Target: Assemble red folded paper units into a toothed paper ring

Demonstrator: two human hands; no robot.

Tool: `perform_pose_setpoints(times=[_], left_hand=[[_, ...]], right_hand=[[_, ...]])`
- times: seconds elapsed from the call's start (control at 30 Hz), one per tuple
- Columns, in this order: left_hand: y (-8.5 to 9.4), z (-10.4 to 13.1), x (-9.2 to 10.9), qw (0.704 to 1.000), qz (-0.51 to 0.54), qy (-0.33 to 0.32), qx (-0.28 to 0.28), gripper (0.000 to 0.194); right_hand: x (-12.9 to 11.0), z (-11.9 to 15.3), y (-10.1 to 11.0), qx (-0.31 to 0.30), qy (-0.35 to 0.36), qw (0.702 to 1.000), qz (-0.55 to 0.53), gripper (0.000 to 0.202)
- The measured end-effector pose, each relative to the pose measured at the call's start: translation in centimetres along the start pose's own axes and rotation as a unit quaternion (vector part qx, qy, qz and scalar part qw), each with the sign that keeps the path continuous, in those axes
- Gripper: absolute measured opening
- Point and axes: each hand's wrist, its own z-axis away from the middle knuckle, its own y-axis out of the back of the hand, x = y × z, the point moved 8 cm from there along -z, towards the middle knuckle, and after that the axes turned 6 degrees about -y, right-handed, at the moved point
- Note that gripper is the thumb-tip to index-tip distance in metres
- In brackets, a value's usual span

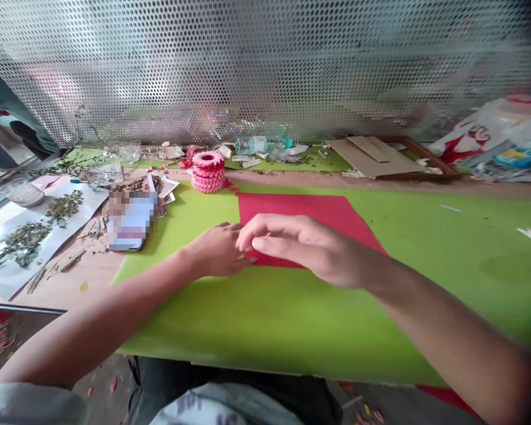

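A red paper sheet (301,206) lies on the green table covering in front of me. My left hand (221,251) rests palm down at its left edge, thumb stretched out and the other fingertips partly hidden behind my right hand. Above the sheet is my right hand (305,245), its fingers curled and the thumb close to them. The right fingertips are beside the left hand; whether anything small is between them is hidden. Just beyond the sheet's far left corner stands a stack of pink and white scalloped rings (208,171).
At left are a phone (133,221), photo cards (164,188) and dried plants on white paper (9,277). A perforated metal panel (248,65) rises behind. Along it lie a plastic bottle (263,144), cardboard (371,156) and plastic bags (495,139).
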Motion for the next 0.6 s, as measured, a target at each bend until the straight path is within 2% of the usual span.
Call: perform_pose_setpoints(times=[0.07, 0.17, 0.23, 0.37, 0.6], left_hand=[[-0.1, -0.1, 0.3, 1.0, -0.008, -0.024, -0.009, 0.034], [-0.2, -0.2, 0.3, 0.999, -0.019, -0.031, -0.018, 0.035], [-0.2, -0.1, 0.1, 0.999, -0.019, -0.022, -0.02, 0.036], [-0.3, 0.0, -0.1, 1.0, -0.01, -0.024, -0.017, 0.039], [0.0, 0.0, -0.3, 1.0, -0.021, -0.018, -0.005, 0.042]], right_hand=[[5.5, -1.6, 2.6, 0.053, -0.092, 0.984, 0.145, 0.03], [11.2, -2.6, 6.2, 0.149, -0.103, 0.941, 0.286, 0.037], [13.8, -2.5, 7.6, 0.173, -0.112, 0.92, 0.334, 0.051], [16.5, -2.0, 8.8, 0.153, -0.154, 0.909, 0.356, 0.065], [18.1, -0.8, 10.3, 0.147, -0.256, 0.88, 0.373, 0.086]])
